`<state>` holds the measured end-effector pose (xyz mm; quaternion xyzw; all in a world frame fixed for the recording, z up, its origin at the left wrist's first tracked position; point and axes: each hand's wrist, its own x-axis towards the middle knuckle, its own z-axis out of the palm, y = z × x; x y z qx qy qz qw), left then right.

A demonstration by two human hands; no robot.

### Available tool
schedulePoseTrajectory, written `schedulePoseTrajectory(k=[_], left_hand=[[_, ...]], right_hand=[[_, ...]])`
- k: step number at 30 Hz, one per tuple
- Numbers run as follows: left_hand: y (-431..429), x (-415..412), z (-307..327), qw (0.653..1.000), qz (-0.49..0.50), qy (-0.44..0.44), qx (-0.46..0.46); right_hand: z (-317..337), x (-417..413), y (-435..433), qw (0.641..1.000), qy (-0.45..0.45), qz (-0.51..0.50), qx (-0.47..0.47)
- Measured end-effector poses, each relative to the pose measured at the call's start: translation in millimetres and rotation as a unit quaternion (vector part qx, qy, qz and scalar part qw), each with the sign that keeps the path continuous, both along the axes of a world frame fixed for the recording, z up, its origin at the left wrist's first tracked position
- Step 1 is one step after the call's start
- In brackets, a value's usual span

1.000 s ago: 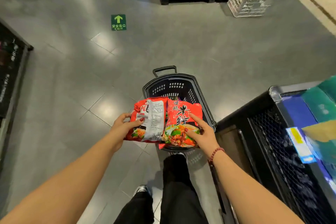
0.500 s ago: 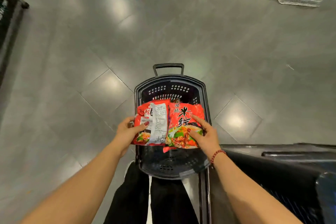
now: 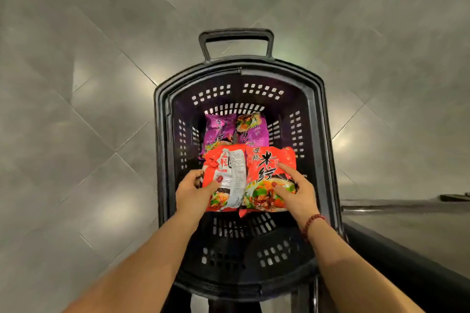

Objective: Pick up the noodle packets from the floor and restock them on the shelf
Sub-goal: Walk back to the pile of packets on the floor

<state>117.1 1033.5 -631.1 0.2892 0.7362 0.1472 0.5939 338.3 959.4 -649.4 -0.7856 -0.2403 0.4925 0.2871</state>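
Two red noodle packets (image 3: 248, 178) are held side by side, edges touching, above the near half of a black shopping basket (image 3: 161, 160) that stands on the grey tiled floor (image 3: 76, 134). The left hand (image 3: 193, 192) grips the left packet by its outer edge, thumb pressed on the printed back. The right hand (image 3: 296, 193) grips the other, thumb and forefinger spread over its front. The fingers underneath are hidden, so how they support the packs cannot be told. Holding the pair flat and butted together probably keeps the slippery wrappers from sliding apart, so both can go to the shelf as one load. Two purple noodle packets (image 3: 236, 129) lie on the basket bottom toward the far wall, waiting their turn. The basket handle (image 3: 236, 35) stands up at the far end. A beaded bracelet (image 3: 311, 222) circles the right wrist. A dark ledge (image 3: 407, 256) runs along the lower right, perhaps the shelf unit's edge.
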Motion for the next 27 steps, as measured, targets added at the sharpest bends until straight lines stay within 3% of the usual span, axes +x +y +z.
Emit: schedulePoseTrajectory(k=[10,15,19,23,27], left_hand=[[7.6,6.7,-92.6,0.999,-0.013,0.045,-0.009],[20.7,10.6,-77.9,0.999,-0.051,0.005,-0.007],[32.7,9.2,-40.6,0.988,-0.142,0.003,0.054],[44.0,0.4,8.7,0.951,-0.286,0.015,0.116],[62.9,-10.7,78.0,0.855,-0.468,0.077,0.21]], right_hand=[[-82.7,-11.7,16.9,0.997,-0.017,0.068,-0.013],[-73.0,-17.5,27.3,0.995,-0.027,0.087,-0.042],[-36.3,-19.9,36.7,0.992,-0.074,0.094,-0.035],[7.5,-25.1,43.1,0.972,-0.153,0.173,-0.039],[77.6,-34.8,44.5,0.95,-0.217,0.22,-0.037]])
